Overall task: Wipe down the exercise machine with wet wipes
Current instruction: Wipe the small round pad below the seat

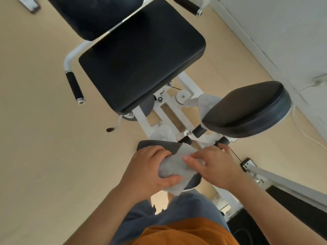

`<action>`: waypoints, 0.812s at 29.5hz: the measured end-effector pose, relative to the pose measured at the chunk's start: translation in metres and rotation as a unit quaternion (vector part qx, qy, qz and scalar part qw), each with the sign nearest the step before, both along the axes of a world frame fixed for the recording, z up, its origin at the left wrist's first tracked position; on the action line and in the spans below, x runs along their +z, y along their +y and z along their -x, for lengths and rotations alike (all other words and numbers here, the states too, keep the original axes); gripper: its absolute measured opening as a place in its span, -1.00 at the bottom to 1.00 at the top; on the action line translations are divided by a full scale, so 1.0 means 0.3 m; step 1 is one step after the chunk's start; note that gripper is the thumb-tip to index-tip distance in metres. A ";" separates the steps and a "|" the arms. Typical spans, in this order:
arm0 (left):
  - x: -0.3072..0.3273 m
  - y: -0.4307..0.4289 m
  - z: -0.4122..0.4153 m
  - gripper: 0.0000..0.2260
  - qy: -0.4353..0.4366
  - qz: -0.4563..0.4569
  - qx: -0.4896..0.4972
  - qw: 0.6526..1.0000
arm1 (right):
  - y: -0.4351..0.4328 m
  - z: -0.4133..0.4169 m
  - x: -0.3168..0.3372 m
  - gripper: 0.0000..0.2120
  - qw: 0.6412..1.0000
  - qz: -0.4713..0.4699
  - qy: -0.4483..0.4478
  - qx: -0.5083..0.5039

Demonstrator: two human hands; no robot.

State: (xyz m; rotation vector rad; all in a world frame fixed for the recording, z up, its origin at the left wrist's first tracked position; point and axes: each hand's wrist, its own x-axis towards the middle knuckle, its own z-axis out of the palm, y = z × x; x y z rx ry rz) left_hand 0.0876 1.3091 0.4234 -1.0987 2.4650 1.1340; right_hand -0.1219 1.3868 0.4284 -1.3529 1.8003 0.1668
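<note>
Grey wipe (174, 167), left hand (146, 167) gripping it

My left hand (152, 167) curls round the wipe (175, 167), thumb on my side; my right hand (214, 167) lies just beside it, fingers straight, touching it.

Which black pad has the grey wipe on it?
The small, nearest black padded cushion, under the grey wet wipe the left hand grips; the others are bare.

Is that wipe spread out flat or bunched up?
Bunched up: the wet wipe is crumpled in the left hand on the small pad, the right hand touching it.
</note>
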 end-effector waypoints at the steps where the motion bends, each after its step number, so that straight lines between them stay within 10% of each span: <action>1: 0.001 -0.003 -0.001 -0.31 0.005 -0.018 0.014 1.000 | -0.025 -0.039 0.000 -0.21 0.999 0.028 0.034 0.013; 4: 0.013 -0.005 -0.025 -0.13 0.021 -0.125 0.059 0.990 | -0.050 -0.244 -0.009 -0.57 0.978 0.169 0.060 0.107; 8: 0.029 0.018 -0.116 -0.20 -0.037 -0.182 0.077 0.980 | 0.006 -0.207 0.004 -0.48 0.985 0.161 -0.015 0.054; 14: 0.069 0.021 -0.018 -0.50 -0.037 -0.206 0.089 0.974 | 0.077 -0.027 -0.067 -0.41 0.954 0.078 -0.060 -0.285; 21: 0.109 0.012 0.088 -0.65 -0.020 -0.220 0.087 0.972 | 0.079 -0.141 -0.037 -0.43 0.932 0.119 -0.057 -0.338; 24: 0.102 -0.006 0.107 -0.56 -0.022 -0.188 0.070 0.979 | 0.012 -0.074 -0.059 -0.54 0.846 0.003 -0.102 -0.523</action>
